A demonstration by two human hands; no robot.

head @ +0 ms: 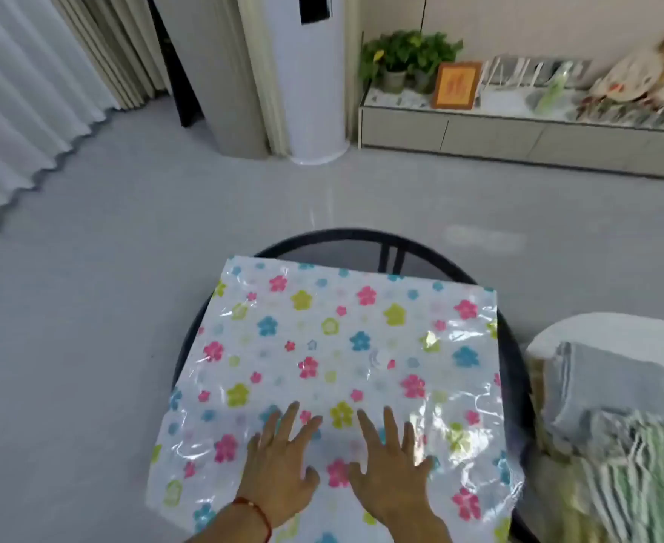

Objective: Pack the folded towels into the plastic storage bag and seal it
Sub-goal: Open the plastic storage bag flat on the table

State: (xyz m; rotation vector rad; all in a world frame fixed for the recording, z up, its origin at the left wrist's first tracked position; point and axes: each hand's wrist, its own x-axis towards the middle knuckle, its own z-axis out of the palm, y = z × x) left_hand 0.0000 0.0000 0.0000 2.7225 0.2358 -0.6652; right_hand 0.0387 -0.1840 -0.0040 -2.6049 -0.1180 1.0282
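Note:
A flat plastic storage bag (334, 339) printed with pink, blue and green flowers lies spread over a round black table (361, 239). My left hand (283, 460) and my right hand (393, 468) both rest flat on the bag's near part, fingers straight and spread, side by side. Folded towels (612, 389), a grey one on top and a green-and-white striped one (644, 476) nearer me, are stacked at the right on a white seat. The bag looks flat, with nothing visible inside it.
A white seat or stool (581, 327) holding the towels stands right of the table. Grey floor surrounds the table. A tall white standing unit (307, 72) and a low cabinet (518, 139) with plants and a frame line the far wall. Curtains (20, 92) hang at left.

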